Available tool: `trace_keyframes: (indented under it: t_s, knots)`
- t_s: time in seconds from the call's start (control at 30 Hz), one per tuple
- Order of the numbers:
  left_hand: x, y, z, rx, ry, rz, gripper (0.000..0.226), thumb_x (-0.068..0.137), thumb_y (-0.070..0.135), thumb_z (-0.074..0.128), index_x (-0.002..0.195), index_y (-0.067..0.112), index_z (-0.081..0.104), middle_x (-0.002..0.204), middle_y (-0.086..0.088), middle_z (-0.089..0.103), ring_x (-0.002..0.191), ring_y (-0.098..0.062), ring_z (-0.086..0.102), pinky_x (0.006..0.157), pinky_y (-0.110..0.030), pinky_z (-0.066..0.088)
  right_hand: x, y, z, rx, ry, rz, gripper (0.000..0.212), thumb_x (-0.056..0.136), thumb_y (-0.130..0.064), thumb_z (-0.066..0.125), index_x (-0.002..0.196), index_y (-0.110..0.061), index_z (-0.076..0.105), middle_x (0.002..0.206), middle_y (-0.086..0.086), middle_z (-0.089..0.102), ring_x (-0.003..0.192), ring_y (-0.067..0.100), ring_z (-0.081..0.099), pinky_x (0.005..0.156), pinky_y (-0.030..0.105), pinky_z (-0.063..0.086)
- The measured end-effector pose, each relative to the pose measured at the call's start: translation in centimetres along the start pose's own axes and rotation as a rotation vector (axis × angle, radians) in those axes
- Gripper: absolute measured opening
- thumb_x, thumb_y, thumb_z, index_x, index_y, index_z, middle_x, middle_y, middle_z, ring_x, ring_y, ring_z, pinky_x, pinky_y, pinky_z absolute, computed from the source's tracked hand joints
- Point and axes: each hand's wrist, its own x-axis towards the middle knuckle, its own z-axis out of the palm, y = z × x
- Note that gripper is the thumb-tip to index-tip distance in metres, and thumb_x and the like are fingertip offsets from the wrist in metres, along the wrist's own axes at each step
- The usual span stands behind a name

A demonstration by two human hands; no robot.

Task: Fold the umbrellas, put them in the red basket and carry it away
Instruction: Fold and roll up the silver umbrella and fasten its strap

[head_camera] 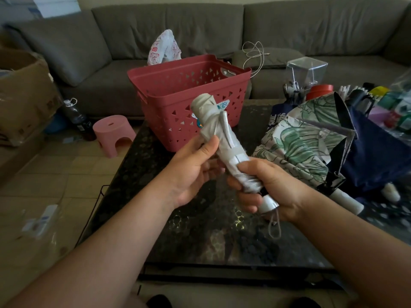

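A folded silver-grey umbrella is held tilted above the dark table, tip toward the red basket. My right hand grips its lower end by the white handle, the wrist cord dangling below. My left hand holds the rolled canopy at mid-length, thumb on top. The basket stands on the table's far edge and looks empty inside. To the right lie an unfolded leaf-print umbrella and a navy umbrella, both on the table.
The dark glass table fills the middle. A grey sofa runs behind, with a white printed bag and a cable on it. A pink stool and cardboard box stand left; cluttered containers sit far right.
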Motion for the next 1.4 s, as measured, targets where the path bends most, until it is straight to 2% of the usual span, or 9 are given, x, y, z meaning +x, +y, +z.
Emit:
trace_keyframes:
  t_s: [0.2, 0.27, 0.4, 0.57, 0.7, 0.87, 1.07, 1.27, 1.4]
  knots:
    - [-0.3, -0.5, -0.6, -0.044, -0.222, 0.074, 0.058, 0.075, 0.051, 0.081, 0.12, 0.016, 0.076, 0.122, -0.009, 0.074, 0.11, -0.023, 0.072, 0.091, -0.037, 0.06, -0.1, 0.5, -1.0, 0.149, -0.304, 0.184, 0.047, 0.082, -0.036, 0.072, 0.118, -0.009, 0.056, 0.075, 0.004, 0.06, 0.05, 0.017, 0.059, 0.053, 0.029, 0.054]
    - [-0.2, -0.3, -0.7, 0.005, -0.145, 0.145, 0.062, 0.068, 0.057, 0.086, 0.116, 0.018, 0.076, 0.113, -0.006, 0.074, 0.097, -0.019, 0.071, 0.076, -0.029, 0.058, 0.1, 0.2, -0.7, 0.016, -0.209, 0.211, 0.049, 0.083, -0.04, 0.067, 0.12, -0.009, 0.057, 0.079, 0.011, 0.061, 0.057, 0.025, 0.061, 0.058, 0.032, 0.054]
    - [0.4, -0.3, -1.3, 0.044, 0.091, 0.267, 0.092, 0.056, 0.06, 0.095, 0.13, 0.014, 0.064, 0.123, -0.008, 0.075, 0.121, -0.026, 0.069, 0.103, -0.04, 0.056, 0.6, 0.6, -0.3, -0.3, 0.175, 0.079, 0.036, 0.101, -0.044, 0.053, 0.104, -0.009, 0.063, 0.084, 0.02, 0.063, 0.065, 0.03, 0.061, 0.057, 0.032, 0.051]
    - [0.3, -0.3, -1.1, 0.174, 0.206, 0.357, 0.095, 0.056, 0.072, 0.088, 0.131, 0.02, 0.061, 0.125, -0.002, 0.075, 0.122, -0.019, 0.07, 0.102, -0.036, 0.056, 0.5, 1.6, 0.8, -0.506, 0.233, -0.132, 0.032, 0.108, -0.041, 0.048, 0.107, -0.011, 0.057, 0.074, 0.012, 0.057, 0.059, 0.026, 0.058, 0.052, 0.032, 0.049]
    - [0.7, -0.3, -1.0, 0.178, 0.28, 0.353, 0.077, 0.084, 0.077, 0.066, 0.142, 0.027, 0.051, 0.14, 0.002, 0.065, 0.128, -0.015, 0.065, 0.104, -0.049, 0.055, 0.7, 1.8, 1.0, -0.533, 0.327, -0.261, 0.027, 0.103, -0.039, 0.057, 0.107, -0.012, 0.06, 0.072, 0.006, 0.056, 0.052, 0.026, 0.053, 0.047, 0.033, 0.043]
    - [-0.5, 0.2, -0.7, 0.598, 0.53, 0.604, 0.037, 0.095, 0.062, 0.057, 0.105, 0.026, 0.057, 0.116, -0.007, 0.056, 0.097, -0.001, 0.061, 0.087, -0.018, 0.052, 0.8, 2.0, 0.8, -0.581, 0.372, -0.318, 0.024, 0.1, -0.044, 0.061, 0.115, -0.026, 0.062, 0.077, 0.0, 0.061, 0.059, 0.028, 0.056, 0.055, 0.044, 0.049]
    - [-1.2, 0.4, 0.1, 0.646, 0.437, 0.54, 0.029, 0.096, 0.054, 0.068, 0.081, 0.028, 0.069, 0.077, 0.001, 0.064, 0.074, -0.012, 0.06, 0.067, -0.024, 0.051, 0.9, 2.1, 0.8, -0.714, 0.417, -0.341, 0.035, 0.094, -0.056, 0.063, 0.118, -0.031, 0.058, 0.074, -0.007, 0.063, 0.058, 0.021, 0.06, 0.055, 0.049, 0.055]
    - [-1.2, 0.7, 0.6, 0.515, 0.429, 0.419, 0.018, 0.101, 0.039, 0.068, 0.094, 0.025, 0.077, 0.091, 0.003, 0.076, 0.092, -0.014, 0.072, 0.088, -0.042, 0.061, 1.1, 2.6, -0.3, -0.891, 0.501, -0.33, 0.057, 0.078, -0.085, 0.058, 0.121, -0.047, 0.054, 0.087, -0.013, 0.068, 0.072, 0.015, 0.067, 0.069, 0.053, 0.06]
    - [-1.1, 0.7, 0.7, 0.446, 0.395, 0.395, 0.017, 0.104, 0.032, 0.065, 0.097, 0.021, 0.076, 0.09, 0.009, 0.076, 0.09, -0.006, 0.071, 0.085, -0.029, 0.06, 1.3, 2.9, -0.2, -0.807, 0.498, -0.347, 0.055, 0.082, -0.085, 0.051, 0.12, -0.046, 0.058, 0.089, -0.013, 0.068, 0.074, 0.011, 0.064, 0.07, 0.051, 0.06]
